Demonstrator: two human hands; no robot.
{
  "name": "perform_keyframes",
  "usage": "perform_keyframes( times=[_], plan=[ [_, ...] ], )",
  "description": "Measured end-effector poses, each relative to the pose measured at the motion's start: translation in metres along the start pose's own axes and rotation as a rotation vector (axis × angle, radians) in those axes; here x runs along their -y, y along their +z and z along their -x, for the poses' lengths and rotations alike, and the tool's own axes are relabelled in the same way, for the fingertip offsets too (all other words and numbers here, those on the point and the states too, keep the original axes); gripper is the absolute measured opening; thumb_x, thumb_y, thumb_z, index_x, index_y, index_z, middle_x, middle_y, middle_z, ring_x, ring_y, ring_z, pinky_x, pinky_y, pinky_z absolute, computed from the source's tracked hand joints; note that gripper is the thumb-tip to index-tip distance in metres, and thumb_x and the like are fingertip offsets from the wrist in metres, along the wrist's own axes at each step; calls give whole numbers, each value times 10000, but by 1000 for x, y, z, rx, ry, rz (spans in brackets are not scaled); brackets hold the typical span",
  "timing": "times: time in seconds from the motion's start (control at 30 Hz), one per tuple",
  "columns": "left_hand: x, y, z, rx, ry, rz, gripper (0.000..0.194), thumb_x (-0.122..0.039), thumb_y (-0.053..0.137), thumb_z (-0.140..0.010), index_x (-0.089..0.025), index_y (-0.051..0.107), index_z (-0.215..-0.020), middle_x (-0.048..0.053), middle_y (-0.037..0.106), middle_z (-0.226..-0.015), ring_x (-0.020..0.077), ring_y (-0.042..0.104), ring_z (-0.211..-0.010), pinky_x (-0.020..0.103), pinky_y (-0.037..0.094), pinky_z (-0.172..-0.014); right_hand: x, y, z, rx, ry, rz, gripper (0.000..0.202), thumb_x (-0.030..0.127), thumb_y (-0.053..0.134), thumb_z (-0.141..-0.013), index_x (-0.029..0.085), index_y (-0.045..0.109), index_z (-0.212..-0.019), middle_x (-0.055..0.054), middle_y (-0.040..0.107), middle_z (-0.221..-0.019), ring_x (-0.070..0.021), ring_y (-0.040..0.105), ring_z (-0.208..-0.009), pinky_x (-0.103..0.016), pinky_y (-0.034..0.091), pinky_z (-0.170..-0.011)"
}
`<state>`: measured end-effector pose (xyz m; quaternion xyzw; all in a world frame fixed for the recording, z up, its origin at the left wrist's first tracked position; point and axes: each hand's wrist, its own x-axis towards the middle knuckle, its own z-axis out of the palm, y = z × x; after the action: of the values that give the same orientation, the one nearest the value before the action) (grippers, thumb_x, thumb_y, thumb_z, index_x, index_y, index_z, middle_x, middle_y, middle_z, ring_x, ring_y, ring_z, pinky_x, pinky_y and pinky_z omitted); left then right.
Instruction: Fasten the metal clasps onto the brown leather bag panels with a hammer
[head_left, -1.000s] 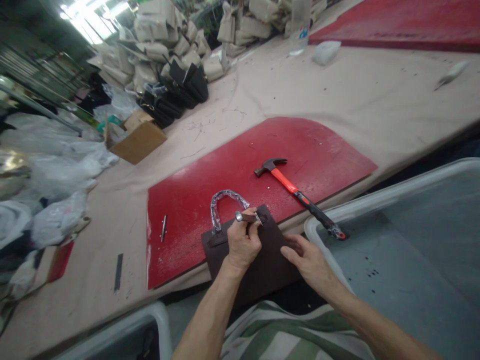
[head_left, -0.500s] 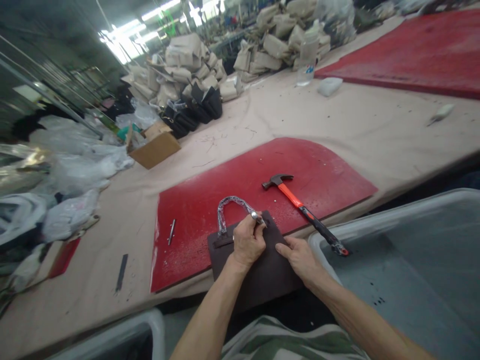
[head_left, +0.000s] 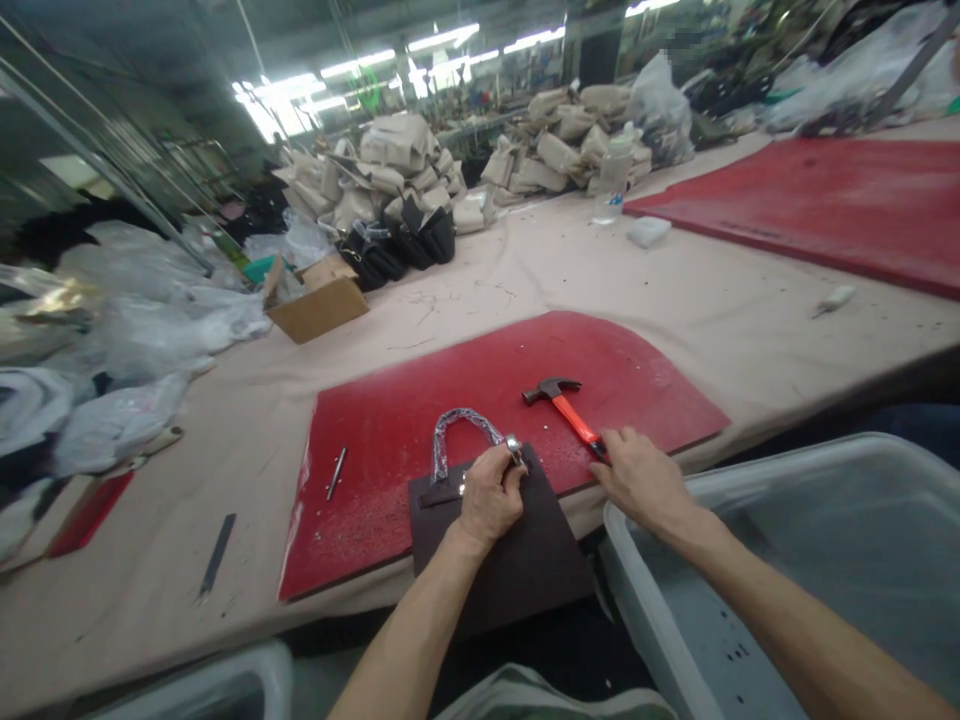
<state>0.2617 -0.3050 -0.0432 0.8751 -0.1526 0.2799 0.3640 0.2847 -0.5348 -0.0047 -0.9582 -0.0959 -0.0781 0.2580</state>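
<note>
A dark brown bag panel [head_left: 499, 570] with a plastic-wrapped handle [head_left: 442, 440] overlaps the front edge of a red board [head_left: 420, 400]. My left hand [head_left: 489, 500] is closed on a small metal piece [head_left: 514, 447] near the handle's right end. On the board lies a claw hammer [head_left: 574, 415] with its head pointing away to the left. My right hand [head_left: 637, 478] has its fingers around the hammer's black grip, which it mostly hides.
A metal rod [head_left: 337, 474] lies on the board's left part. Grey bins [head_left: 675, 640] stand below the table's front edge. Farther back are a cardboard box [head_left: 319, 308], a bottle [head_left: 611, 180], piled beige bags [head_left: 397, 150] and another red board [head_left: 825, 210].
My right hand has left the bag panel's right edge and moved right onto the hammer's grip. The left hand has stayed at the metal piece. The view has tilted up a little.
</note>
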Motion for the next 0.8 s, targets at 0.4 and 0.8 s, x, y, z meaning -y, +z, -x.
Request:
perform_keyframes(
  times=[0.4, 0.8],
  plan=[
    [-1, 1, -1, 10, -13, 47, 151, -106, 575, -860, -212, 633, -950, 52, 704, -971, 215, 669, -946, 335, 534, -877, 43, -49, -7, 282, 115, -751, 327, 533, 354, -928, 240, 366, -783, 48, 385, -624, -101, 322, -405, -225, 297, -378],
    [1, 1, -2, 7, 3, 22, 106, -120, 574, -869, -210, 613, -909, 44, 679, -905, 208, 654, -893, 321, 529, -835, 45, -131, 43, -235, -469, -117, 371, 525, 407, -997, 255, 466, -749, 8, 457, -514, -152, 376, -412, -327, 192, -461]
  ],
)
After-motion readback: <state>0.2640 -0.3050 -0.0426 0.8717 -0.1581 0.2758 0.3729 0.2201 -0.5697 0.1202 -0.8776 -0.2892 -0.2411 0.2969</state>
